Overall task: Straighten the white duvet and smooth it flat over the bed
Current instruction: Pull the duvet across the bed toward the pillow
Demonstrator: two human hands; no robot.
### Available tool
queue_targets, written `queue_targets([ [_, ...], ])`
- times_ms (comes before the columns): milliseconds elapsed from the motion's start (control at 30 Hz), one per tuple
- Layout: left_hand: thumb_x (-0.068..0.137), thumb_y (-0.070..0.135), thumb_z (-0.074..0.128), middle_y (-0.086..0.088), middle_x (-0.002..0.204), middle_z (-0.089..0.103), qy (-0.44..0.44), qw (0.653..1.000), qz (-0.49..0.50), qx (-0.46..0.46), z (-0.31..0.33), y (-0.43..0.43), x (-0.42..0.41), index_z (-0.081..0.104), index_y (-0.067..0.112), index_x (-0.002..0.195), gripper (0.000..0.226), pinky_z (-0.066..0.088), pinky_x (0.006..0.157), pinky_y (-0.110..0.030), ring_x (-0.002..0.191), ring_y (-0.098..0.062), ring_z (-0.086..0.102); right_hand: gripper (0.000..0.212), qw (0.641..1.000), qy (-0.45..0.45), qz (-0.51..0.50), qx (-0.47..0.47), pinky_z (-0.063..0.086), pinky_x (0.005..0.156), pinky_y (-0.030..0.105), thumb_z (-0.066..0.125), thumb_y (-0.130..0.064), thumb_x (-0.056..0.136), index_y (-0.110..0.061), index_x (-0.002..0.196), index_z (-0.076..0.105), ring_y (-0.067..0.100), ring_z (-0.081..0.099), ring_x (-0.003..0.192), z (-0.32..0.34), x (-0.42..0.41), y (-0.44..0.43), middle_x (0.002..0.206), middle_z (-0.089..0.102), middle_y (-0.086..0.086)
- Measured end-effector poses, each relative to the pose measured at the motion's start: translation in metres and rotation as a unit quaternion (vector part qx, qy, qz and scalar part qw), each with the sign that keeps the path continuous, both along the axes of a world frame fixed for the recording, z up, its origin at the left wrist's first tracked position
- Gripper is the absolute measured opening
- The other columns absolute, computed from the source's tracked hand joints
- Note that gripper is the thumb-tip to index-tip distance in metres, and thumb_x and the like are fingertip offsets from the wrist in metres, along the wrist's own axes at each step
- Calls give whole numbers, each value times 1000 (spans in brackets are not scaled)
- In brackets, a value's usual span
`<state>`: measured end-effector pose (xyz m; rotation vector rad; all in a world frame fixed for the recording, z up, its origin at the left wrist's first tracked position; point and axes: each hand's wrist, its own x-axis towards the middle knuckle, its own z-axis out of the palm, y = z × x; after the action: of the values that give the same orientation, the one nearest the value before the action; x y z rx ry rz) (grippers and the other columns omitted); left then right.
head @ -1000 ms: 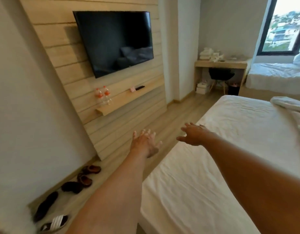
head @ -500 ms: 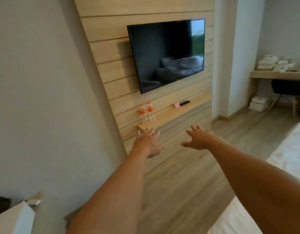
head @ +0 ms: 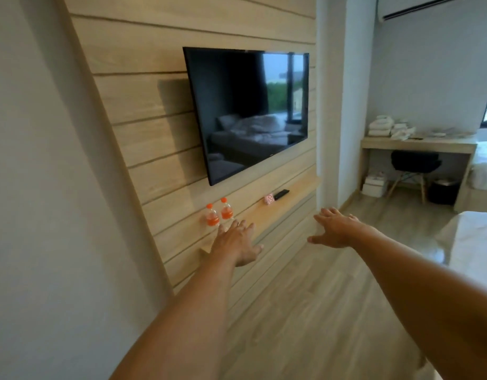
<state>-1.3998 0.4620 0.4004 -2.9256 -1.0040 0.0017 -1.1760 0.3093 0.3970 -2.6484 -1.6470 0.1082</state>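
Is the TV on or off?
Off. The TV screen is black and only reflects the room, with no picture showing.

A bedroom of the hotel kind. At centre frame a flat television (head: 247,111) hangs on a wood-slat wall panel (head: 143,119). On the shelf (head: 299,185) below it stand 2 orange-capped bottles (head: 226,211), a small pink card (head: 269,199) and a remote (head: 281,194). At right, folded white towels (head: 380,127) lie on a desk (head: 417,146) with a black chair (head: 413,161) under it. The corner of a white bed (head: 475,242) shows at the right edge.
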Motion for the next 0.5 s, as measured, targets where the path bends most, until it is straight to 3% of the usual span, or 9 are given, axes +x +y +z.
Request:
queue_targets([
  [233, 95, 55, 37, -4, 163, 5, -19, 994, -109, -4, 9, 79, 107, 13, 22, 154, 72, 2, 117, -54, 149, -23, 1, 81, 995, -12, -91, 32, 21, 116, 55, 52, -66, 86, -26, 152, 27, 26, 17, 147, 8, 79, 52, 159, 22, 3],
  [500, 95, 57, 34, -5, 162, 8, 10, 990, -142, 2, 12, 179, 289, 12, 22, 155, 73, 1, 118, -53, 149, -23, 4, 83, 986, 1, -166, 18, 15, 117, 53, 50, -64, 89, -23, 154, 19, 26, 5, 149, 7, 219, 130, 162, 10, 4],
])
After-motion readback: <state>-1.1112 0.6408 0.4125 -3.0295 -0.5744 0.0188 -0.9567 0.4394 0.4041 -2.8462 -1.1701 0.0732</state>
